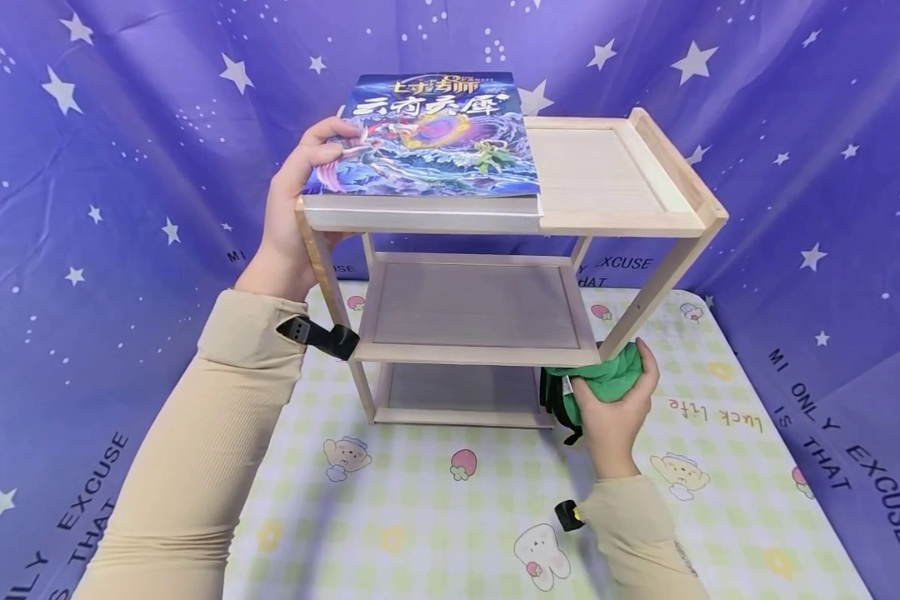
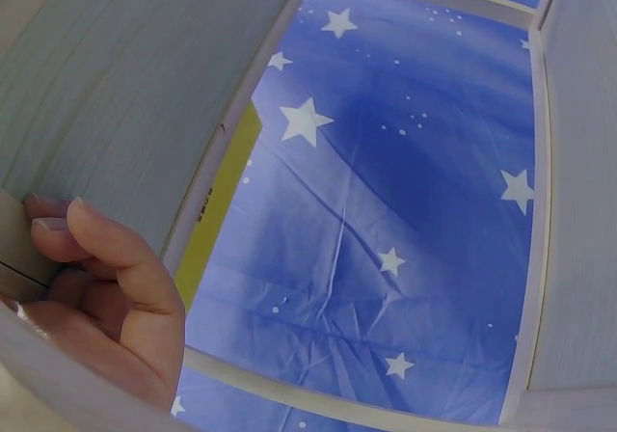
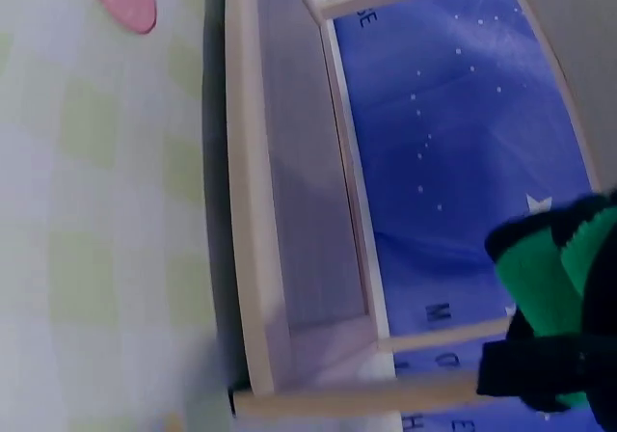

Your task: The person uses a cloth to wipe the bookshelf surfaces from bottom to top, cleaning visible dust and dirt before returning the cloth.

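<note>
A three-tier wooden shelf rack [image 1: 592, 167] stands on the table. My left hand [image 1: 292, 179] grips the left end of its top tier, with fingertips on the edge of a colourful illustrated book [image 1: 442, 142] lying there. In the left wrist view, the fingers of that left hand [image 2: 120, 297] are curled beneath the top board. Low at the rack's right side, my right hand [image 1: 617, 417] holds a soft green and black bundle [image 1: 618, 373]. Part of this bundle [image 3: 540, 278] shows at the right of the right wrist view, where the hand itself is hidden.
The middle tier [image 1: 472, 304] and bottom tier [image 1: 457, 387] lie below the book. A checked tablecloth [image 1: 420, 517] with cartoon prints covers the table. Purple star-patterned curtains [image 1: 142, 167] hang behind and on both sides. A yellow strip [image 2: 222, 201] shows past the top board's edge.
</note>
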The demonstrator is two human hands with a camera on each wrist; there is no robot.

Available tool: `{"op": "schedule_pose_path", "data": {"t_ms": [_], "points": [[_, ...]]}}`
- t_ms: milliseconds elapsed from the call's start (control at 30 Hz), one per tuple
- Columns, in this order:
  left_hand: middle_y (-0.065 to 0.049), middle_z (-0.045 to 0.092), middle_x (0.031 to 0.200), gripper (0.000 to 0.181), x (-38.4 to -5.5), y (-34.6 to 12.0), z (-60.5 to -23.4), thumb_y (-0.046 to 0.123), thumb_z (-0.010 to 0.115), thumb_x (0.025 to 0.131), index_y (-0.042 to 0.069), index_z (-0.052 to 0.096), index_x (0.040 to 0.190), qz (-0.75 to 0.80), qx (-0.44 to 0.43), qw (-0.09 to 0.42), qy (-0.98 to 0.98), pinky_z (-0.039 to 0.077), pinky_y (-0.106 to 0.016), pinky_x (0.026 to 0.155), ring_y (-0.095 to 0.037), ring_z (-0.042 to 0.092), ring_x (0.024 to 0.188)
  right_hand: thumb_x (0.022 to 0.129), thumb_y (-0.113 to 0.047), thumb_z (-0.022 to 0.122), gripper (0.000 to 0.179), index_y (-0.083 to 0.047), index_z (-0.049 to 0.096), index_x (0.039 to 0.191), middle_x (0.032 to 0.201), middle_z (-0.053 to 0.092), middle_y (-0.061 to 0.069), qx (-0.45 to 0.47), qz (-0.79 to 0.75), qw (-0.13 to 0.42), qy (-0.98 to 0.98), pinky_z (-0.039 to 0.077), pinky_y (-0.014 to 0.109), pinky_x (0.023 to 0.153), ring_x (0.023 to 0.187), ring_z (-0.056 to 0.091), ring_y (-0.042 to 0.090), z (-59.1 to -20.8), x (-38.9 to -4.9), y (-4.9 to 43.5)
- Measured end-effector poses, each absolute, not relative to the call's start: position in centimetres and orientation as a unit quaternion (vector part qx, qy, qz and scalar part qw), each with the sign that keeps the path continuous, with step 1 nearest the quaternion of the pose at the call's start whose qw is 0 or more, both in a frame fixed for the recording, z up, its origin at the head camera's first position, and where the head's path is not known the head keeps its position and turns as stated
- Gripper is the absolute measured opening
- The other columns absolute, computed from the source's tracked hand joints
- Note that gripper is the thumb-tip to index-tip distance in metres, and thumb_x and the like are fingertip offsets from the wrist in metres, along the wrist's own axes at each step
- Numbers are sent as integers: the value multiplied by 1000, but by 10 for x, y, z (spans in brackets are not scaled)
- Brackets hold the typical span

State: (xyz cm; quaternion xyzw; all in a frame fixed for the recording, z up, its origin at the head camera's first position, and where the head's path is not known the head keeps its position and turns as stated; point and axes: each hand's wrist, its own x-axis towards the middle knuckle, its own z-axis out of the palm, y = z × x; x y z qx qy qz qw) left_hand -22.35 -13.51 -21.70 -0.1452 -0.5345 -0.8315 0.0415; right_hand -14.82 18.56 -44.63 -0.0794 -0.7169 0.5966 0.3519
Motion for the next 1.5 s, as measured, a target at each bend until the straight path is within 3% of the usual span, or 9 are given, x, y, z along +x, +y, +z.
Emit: {"op": "schedule_pose_path", "data": {"t_ms": [333,633,900,1200,1500], "points": [[-6,41,146,23,-221,-136,-215,27,44,94,27,60,110,-822,-135,40,-552,44,-34,87,-30,50,124,73,7,71,73,-14,46,139,114,65,-4,-141,601,416,-668,46,18,83,95,58,6,-450,-157,169],[-8,41,145,22,-222,-136,-217,26,45,94,26,60,110,-825,-135,37,-547,43,-35,88,-30,50,121,76,8,67,72,-14,43,140,120,63,1,-141,615,401,-664,47,19,82,97,57,7,-458,-154,168],[-8,41,146,21,-222,-137,-217,26,45,94,26,60,110,-826,-140,35,-544,45,-33,84,-29,52,117,80,3,68,67,-12,43,139,107,60,-11,-156,605,379,-683,45,17,75,87,55,3,-472,-152,169],[-9,40,147,21,-222,-136,-218,25,45,95,26,60,109,-828,-142,30,-542,45,-32,83,-29,51,118,79,4,67,66,-10,44,139,117,63,13,-196,593,353,-697,43,17,77,89,54,1,-484,-151,170],[-8,40,146,22,-222,-137,-217,25,44,95,26,61,110,-831,-140,31,-538,45,-32,83,-29,51,119,80,4,67,64,-8,44,138,117,63,18,-181,578,362,-709,42,17,77,87,53,0,-489,-152,170]]}}
